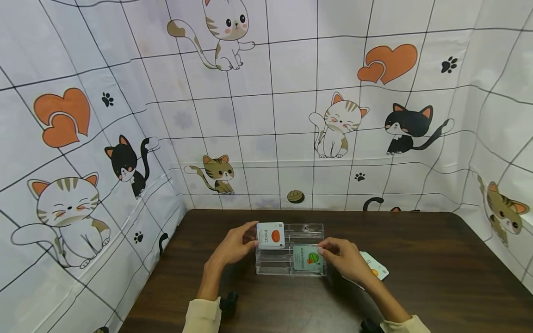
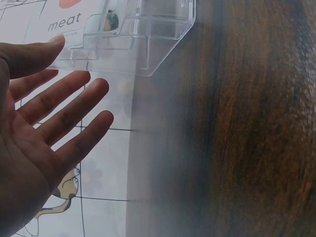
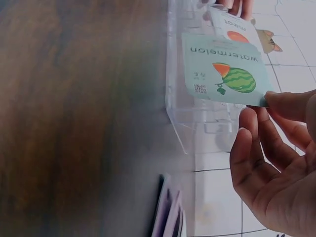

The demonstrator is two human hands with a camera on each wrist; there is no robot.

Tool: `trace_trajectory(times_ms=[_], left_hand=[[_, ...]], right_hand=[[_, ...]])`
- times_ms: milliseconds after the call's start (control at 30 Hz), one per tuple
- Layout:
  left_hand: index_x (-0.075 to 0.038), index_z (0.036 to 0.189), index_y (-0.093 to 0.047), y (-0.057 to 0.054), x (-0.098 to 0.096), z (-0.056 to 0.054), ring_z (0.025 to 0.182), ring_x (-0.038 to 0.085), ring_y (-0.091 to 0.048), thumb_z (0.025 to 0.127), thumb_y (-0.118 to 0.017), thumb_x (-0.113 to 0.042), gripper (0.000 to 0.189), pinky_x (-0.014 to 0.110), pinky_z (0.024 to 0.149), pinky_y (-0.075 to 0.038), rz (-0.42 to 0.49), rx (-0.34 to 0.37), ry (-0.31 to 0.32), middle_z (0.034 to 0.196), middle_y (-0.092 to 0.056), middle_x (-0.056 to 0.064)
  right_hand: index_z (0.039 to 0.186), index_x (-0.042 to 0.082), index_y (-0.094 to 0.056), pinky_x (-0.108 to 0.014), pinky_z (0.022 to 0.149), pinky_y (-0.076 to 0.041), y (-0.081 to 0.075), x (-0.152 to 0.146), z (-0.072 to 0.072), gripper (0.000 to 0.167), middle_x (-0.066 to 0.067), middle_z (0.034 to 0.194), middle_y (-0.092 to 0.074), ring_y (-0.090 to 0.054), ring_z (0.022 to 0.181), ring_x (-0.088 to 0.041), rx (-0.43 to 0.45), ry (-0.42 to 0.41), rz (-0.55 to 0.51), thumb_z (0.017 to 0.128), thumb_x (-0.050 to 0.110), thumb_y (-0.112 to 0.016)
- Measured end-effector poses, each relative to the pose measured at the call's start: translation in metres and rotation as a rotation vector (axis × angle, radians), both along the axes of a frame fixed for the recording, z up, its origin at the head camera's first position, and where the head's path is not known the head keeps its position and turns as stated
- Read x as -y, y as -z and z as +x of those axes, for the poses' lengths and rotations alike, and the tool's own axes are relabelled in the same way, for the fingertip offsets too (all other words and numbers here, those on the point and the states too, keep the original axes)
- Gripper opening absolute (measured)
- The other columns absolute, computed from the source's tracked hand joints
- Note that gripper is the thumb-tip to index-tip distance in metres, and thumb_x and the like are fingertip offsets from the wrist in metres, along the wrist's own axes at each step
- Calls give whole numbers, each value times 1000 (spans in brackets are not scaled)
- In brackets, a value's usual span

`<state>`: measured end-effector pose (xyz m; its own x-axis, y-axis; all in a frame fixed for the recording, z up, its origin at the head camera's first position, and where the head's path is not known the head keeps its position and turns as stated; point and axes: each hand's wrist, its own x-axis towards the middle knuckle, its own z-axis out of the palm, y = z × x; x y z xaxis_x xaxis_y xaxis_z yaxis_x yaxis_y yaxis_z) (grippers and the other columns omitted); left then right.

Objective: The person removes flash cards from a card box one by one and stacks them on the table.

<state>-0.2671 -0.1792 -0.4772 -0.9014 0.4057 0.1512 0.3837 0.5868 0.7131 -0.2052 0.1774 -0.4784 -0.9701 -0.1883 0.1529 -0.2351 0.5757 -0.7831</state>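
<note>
A clear plastic tiered card rack stands on the table in the head view. At its upper left sits a white card printed "meat". My left hand is at that card's left edge; in the left wrist view its thumb touches the card near a corner while the other fingers spread out straight. My right hand pinches a green watermelon card by its edge between thumb and fingers. That watermelon card overlaps the rack's lower right part, tilted in the right wrist view.
Beside my right forearm lies a small pile of cards, the top one white; its edges show in the right wrist view. The dark wooden table meets a white cloth printed with cats at its back.
</note>
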Motion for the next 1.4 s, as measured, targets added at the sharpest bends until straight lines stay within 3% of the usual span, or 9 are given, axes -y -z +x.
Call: trace_trajectory(times_ms=[100,333,600,833,1100,1400], left_hand=[[-6,159,-50,1,0,0,118,33,-73,102,-73,-11,62,52,98,-61,-3,3,-5,136,-70,17],[-9,160,-50,1,1,0,118,34,-73,103,-73,-11,62,52,97,-61,-1,0,-3,136,-70,17],[-4,159,-49,1,0,0,117,34,-74,102,-73,-10,62,52,97,-61,3,-12,5,135,-70,18],[-6,159,-49,0,0,1,117,34,-74,102,-73,-10,62,52,96,-61,0,-10,1,135,-70,17],[-8,159,-50,-1,0,1,118,33,-74,102,-73,-10,62,52,97,-61,4,-13,-2,135,-70,16],[-9,158,-51,0,0,0,116,31,-74,101,-74,-10,62,51,98,-61,-2,-13,-4,134,-71,16]], right_hand=[[108,17,-79,-28,76,-53,-3,-2,1,9,1,102,-80,-70,93,-10,6,20,-19,104,20,-72],[112,9,-77,-25,66,-52,-11,-7,2,14,-6,93,-76,-62,76,-11,19,18,-109,105,19,-71],[118,4,-75,-31,71,-60,-17,-13,1,18,-9,101,-78,-68,83,-19,39,-2,-156,106,16,-69],[121,0,-73,-31,69,-57,-22,-19,2,21,-12,102,-76,-67,80,-24,65,-15,-179,107,15,-67],[123,-2,-71,-30,68,-57,-24,-26,2,23,-16,107,-76,-68,82,-24,75,-27,-210,108,14,-65],[125,-3,-70,-39,80,-63,-25,-34,6,28,-17,111,-75,-71,93,-17,113,-11,-247,109,20,-64]])
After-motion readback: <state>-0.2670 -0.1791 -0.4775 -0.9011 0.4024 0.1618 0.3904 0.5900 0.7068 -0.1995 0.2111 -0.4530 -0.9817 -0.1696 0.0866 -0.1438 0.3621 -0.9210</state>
